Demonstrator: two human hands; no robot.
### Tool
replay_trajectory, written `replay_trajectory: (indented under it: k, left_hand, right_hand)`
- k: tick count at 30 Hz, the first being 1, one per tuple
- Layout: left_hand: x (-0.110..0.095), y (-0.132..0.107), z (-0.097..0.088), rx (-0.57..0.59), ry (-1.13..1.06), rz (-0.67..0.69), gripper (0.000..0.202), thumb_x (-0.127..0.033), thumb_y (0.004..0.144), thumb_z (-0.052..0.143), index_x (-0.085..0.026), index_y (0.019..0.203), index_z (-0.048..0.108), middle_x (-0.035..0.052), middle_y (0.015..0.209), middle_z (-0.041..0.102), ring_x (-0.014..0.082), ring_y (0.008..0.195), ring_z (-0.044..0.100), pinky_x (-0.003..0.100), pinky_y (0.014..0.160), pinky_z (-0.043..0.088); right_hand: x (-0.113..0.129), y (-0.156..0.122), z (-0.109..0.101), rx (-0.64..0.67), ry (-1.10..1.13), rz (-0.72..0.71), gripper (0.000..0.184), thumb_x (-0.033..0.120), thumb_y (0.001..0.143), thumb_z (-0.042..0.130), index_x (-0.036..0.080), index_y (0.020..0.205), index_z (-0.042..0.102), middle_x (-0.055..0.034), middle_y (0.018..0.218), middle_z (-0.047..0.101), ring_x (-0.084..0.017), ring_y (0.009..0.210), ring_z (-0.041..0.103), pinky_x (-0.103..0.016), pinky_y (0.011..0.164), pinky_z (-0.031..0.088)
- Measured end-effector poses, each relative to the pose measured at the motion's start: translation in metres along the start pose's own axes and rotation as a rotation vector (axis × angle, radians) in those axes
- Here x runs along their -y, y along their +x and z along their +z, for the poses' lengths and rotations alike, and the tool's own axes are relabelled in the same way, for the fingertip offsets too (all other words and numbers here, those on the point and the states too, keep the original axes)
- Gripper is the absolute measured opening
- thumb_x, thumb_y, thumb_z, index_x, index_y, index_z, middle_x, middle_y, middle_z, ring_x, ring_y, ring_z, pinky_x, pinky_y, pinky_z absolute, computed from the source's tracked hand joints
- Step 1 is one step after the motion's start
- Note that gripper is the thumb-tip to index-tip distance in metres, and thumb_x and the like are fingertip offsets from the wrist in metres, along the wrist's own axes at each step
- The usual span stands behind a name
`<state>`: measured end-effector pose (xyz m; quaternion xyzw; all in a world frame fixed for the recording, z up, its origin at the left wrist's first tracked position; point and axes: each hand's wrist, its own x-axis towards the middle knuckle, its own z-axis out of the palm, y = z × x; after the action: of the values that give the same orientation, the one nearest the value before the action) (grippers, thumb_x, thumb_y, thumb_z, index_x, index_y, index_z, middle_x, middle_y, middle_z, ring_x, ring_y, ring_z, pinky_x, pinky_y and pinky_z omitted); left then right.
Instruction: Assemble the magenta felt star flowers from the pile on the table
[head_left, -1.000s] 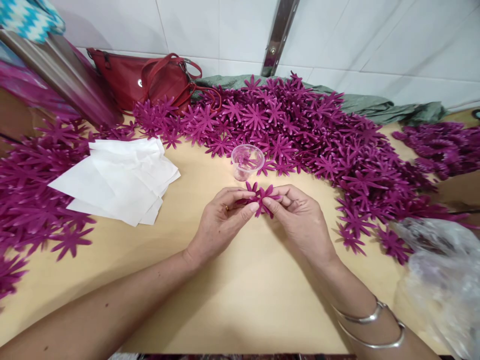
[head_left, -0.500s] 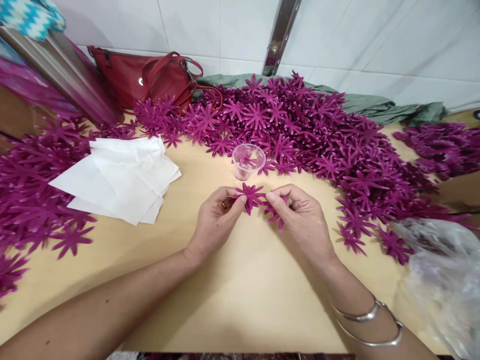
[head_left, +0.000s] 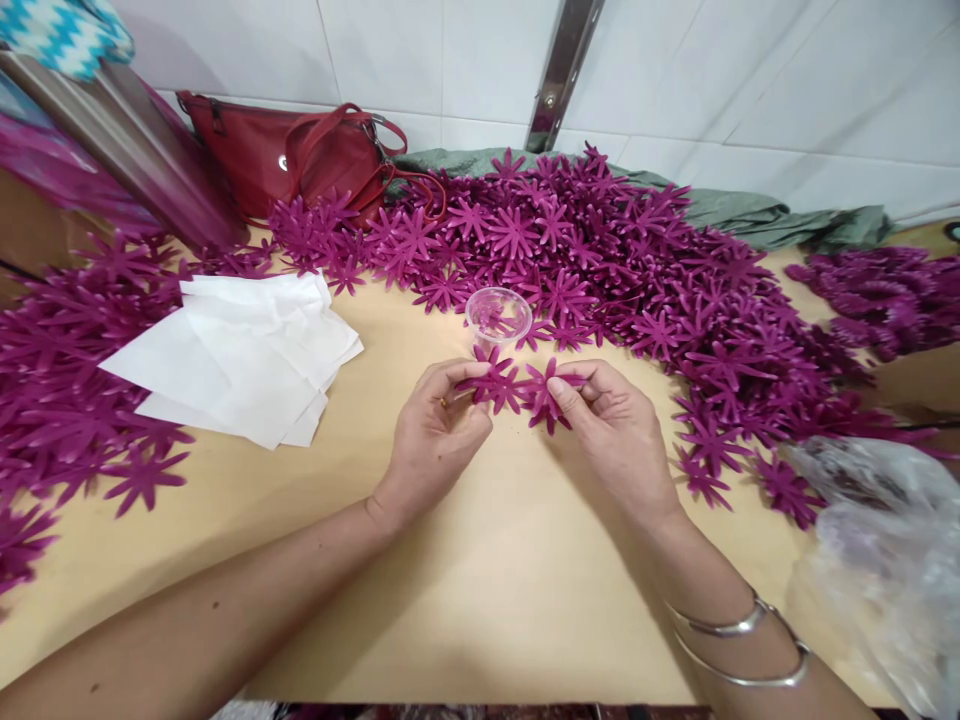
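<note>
Over the middle of the table, my left hand (head_left: pixel 439 430) has its fingers closed on a purple artificial flower petal piece (head_left: pixel 501 384), with narrow petals spread like a star. My right hand (head_left: pixel 619 430) pinches a second petal piece (head_left: pixel 549 392) between thumb and fingers. The two pieces are side by side with a small gap between them. Just beyond them stands a small clear plastic cup (head_left: pixel 498 315), its lower part hidden by the left piece. Whatever is in the cup is hard to make out.
A big heap of purple petal pieces (head_left: pixel 600 250) curves along the back and right; another pile (head_left: pixel 67 370) lies at left. White paper sheets (head_left: pixel 247 360) rest near my left hand. A red bag (head_left: pixel 277 150) leans at the wall. Clear plastic bags (head_left: pixel 885 560) lie at right.
The right petal piece has turned to face up and now shows fully. In my left hand the piece has tilted, and the left thumb has shifted down off its petals.
</note>
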<state>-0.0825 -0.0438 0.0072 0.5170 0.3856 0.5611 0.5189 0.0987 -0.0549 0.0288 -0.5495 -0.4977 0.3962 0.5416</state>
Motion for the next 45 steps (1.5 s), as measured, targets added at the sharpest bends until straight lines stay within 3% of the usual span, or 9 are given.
replay_trajectory:
  k: [2,5,7,11,17,26,31,38,45]
  left_hand:
    - [-0.005,-0.001,-0.003,0.005,0.038,0.057,0.028,-0.019,0.092,0.064,-0.021,0.119,0.071,0.0092,0.127,0.063,0.0204,0.117,0.065,0.034,0.106,0.054]
    - [-0.009,0.0,-0.006,-0.05,0.122,0.105,0.024,-0.023,0.101,0.057,-0.022,0.114,0.076,0.008,0.121,0.067,0.0201,0.116,0.064,0.034,0.106,0.052]
    - [-0.008,0.001,-0.006,-0.085,0.117,0.099,0.018,-0.026,0.1,0.063,-0.021,0.109,0.078,0.0072,0.113,0.07,0.019,0.109,0.066,0.032,0.1,0.054]
    - [-0.002,0.002,-0.002,-0.042,-0.035,-0.028,0.019,-0.028,0.091,0.076,-0.019,0.108,0.074,0.0048,0.102,0.075,0.0146,0.089,0.07,0.027,0.081,0.058]
    - [-0.003,0.0,0.0,0.087,-0.174,-0.137,0.04,-0.03,0.086,0.083,-0.021,0.118,0.06,0.001,0.093,0.076,0.0124,0.08,0.072,0.025,0.077,0.06]
    - [-0.003,-0.001,0.0,0.196,-0.166,-0.154,0.041,-0.025,0.086,0.083,-0.021,0.119,0.059,0.0068,0.106,0.08,0.0176,0.099,0.077,0.028,0.087,0.061]
    - [-0.001,0.0,-0.001,0.172,-0.194,-0.194,0.036,-0.025,0.084,0.085,-0.019,0.113,0.066,0.006,0.103,0.08,0.0173,0.098,0.077,0.029,0.089,0.063]
    - [-0.005,0.002,-0.002,0.063,-0.157,-0.18,0.024,-0.029,0.082,0.088,-0.018,0.098,0.075,0.0026,0.089,0.08,0.0132,0.08,0.074,0.027,0.08,0.063]
    - [-0.007,0.0,0.0,0.111,-0.18,-0.167,0.013,-0.026,0.079,0.089,-0.018,0.088,0.082,0.0029,0.083,0.08,0.0124,0.075,0.073,0.026,0.075,0.063]
  right_hand:
    - [0.002,-0.001,-0.002,0.0,-0.044,-0.013,0.018,0.039,0.092,0.075,0.023,0.089,0.069,0.0028,0.07,0.062,-0.014,0.062,0.052,-0.028,0.06,0.045]
    - [0.003,-0.001,-0.003,0.049,-0.147,-0.044,0.028,0.042,0.096,0.07,0.023,0.076,0.067,0.0014,0.067,0.059,-0.016,0.064,0.052,-0.031,0.064,0.045]
    - [0.001,-0.002,-0.004,0.055,-0.258,-0.131,0.03,0.04,0.098,0.068,0.023,0.074,0.069,-0.0024,0.077,0.064,-0.02,0.077,0.06,-0.035,0.076,0.049]
    - [-0.001,-0.004,-0.002,-0.073,-0.427,-0.372,0.011,0.033,0.098,0.069,0.025,0.095,0.076,-0.0082,0.107,0.07,-0.027,0.109,0.064,-0.046,0.1,0.048]
    - [0.002,-0.009,0.004,-0.027,-0.586,-0.631,0.009,0.029,0.089,0.081,0.027,0.097,0.075,-0.0055,0.096,0.071,-0.027,0.103,0.063,-0.046,0.095,0.05]
    - [0.001,-0.011,0.005,-0.021,-0.691,-0.586,0.009,0.019,0.092,0.072,0.025,0.086,0.07,-0.0038,0.089,0.075,-0.024,0.089,0.066,-0.042,0.085,0.05]
    - [0.0,-0.01,0.005,-0.018,-0.714,-0.601,0.014,0.016,0.093,0.069,0.024,0.081,0.067,-0.0022,0.084,0.074,-0.022,0.082,0.066,-0.041,0.083,0.047]
    - [0.001,-0.012,0.007,0.076,-0.638,-0.589,0.006,0.02,0.093,0.071,0.025,0.096,0.071,-0.003,0.096,0.079,-0.023,0.09,0.072,-0.041,0.087,0.049]
    - [0.001,-0.012,0.007,0.059,-0.65,-0.611,0.007,0.018,0.094,0.071,0.025,0.09,0.07,-0.0018,0.09,0.079,-0.022,0.086,0.073,-0.041,0.085,0.048]
